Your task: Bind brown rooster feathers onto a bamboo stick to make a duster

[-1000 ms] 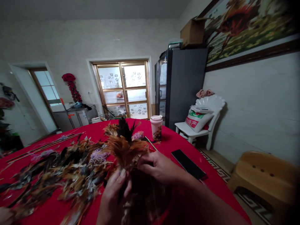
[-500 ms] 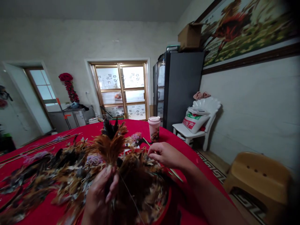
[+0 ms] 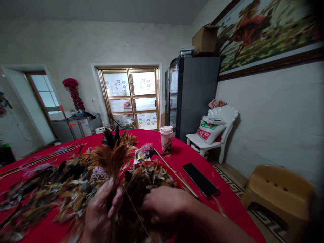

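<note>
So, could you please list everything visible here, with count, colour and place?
round cloth-covered table: one, red, foreground
bundle of feathers: one, brown-orange with black tips, upright at centre
loose feathers: many, brown and black, table's left
lidded paper cup: one, pink-white, far table edge
flat phone: one, black, table's right
thin wooden sticks: several, tan, beside phone
tall refrigerator: one, dark grey, right wall
plastic chair: one, white, beside refrigerator
plastic stool: one, tan, right floor
left hand: one, gripping bundle's stem
right hand: one, among feathers, grip blurred
</note>
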Demonstrator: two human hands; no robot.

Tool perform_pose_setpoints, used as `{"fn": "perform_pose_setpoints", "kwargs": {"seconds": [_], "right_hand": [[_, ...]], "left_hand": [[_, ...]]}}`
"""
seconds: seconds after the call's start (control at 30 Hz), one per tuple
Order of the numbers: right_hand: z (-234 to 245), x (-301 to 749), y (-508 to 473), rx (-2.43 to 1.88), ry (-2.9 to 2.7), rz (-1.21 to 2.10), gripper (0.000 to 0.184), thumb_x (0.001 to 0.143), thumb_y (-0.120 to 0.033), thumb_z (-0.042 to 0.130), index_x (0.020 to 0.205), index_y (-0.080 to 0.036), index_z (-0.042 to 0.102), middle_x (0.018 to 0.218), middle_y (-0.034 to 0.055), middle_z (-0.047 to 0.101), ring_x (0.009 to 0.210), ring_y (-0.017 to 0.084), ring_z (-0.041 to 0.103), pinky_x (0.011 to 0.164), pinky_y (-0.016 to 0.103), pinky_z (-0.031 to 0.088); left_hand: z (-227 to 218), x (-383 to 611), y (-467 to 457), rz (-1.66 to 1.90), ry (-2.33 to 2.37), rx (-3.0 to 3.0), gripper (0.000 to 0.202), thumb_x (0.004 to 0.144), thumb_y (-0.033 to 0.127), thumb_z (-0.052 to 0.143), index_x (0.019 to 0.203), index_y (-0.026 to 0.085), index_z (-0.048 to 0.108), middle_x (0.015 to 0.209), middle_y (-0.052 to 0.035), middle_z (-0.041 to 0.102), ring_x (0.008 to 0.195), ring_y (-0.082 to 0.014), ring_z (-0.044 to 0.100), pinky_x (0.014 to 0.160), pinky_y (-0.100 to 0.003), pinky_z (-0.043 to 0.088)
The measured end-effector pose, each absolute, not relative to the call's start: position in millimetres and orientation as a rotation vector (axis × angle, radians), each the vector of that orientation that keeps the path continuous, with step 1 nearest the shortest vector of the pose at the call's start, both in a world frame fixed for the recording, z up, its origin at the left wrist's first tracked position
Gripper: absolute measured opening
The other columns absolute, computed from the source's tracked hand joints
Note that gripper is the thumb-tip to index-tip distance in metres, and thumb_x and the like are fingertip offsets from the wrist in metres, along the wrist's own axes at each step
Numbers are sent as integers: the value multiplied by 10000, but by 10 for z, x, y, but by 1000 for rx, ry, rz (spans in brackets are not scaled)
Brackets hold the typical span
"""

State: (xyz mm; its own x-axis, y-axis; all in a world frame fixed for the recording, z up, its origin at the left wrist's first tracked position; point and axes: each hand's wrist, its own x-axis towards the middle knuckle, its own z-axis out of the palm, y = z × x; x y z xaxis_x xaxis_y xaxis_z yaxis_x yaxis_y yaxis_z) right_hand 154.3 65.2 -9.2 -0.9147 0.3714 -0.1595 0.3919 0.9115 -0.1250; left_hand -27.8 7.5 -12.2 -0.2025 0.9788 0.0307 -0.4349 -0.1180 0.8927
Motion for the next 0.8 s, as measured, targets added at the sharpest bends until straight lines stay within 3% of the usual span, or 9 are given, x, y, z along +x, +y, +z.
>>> {"fn": "perform_pose_setpoints", "kwargs": {"seconds": [0.13,0.27,0.37,0.47,0.53,0.6,0.7,0.8], "right_hand": [[-25,1545,508,379,2892,-267,211,766,-297,642,971,-247,658,1069,-3,649,809,169,622,512,228,363],[164,1778,664,267,3060,-666,128,830,-195,587,923,-177,674,1024,5,648,871,110,601,676,154,392],[244,1927,859,751,3199,-796,134,840,-222,563,813,-145,669,829,10,647,734,103,582,622,164,375],[227,1954,986,1290,3218,-624,166,836,-224,541,735,-139,643,693,5,610,635,104,529,562,187,325],[187,1929,1018,1420,3198,-523,146,828,-205,533,753,-148,644,711,12,619,657,113,529,580,196,317],[146,1897,1016,1346,3178,-507,93,781,-161,568,795,-163,660,777,15,637,712,124,543,611,194,329],[80,1848,977,1002,3099,-621,233,707,-102,622,905,-209,681,765,-19,624,688,109,543,595,173,338],[-5,1775,926,750,3014,-705,303,708,-148,654,991,-255,675,717,-48,593,621,88,521,547,160,329]], "left_hand": [[-77,-246,62,1576,993,809,333,694,424,656,554,160,509,414,54,404,338,-27,246,326,-142,173],[-71,-233,50,1664,1059,839,286,683,420,669,632,155,573,448,51,422,370,-33,278,334,-130,205],[-88,-243,46,1629,1016,816,285,692,407,660,615,159,542,449,58,409,366,-28,251,334,-128,204],[-102,-251,50,1611,991,795,289,707,397,648,606,165,509,446,61,408,358,-26,239,331,-128,196],[-105,-249,53,1630,1009,804,294,709,399,648,606,165,504,446,59,413,359,-27,247,331,-128,194],[-103,-246,52,1654,1021,811,296,703,401,655,610,163,506,448,60,416,361,-27,256,334,-127,199],[-89,-249,48,1643,978,807,298,719,388,645,597,166,489,439,65,407,345,-23,246,332,-133,194],[-70,-261,54,1585,946,798,288,748,387,612,603,166,496,426,64,401,324,-21,233,325,-142,181]]}}
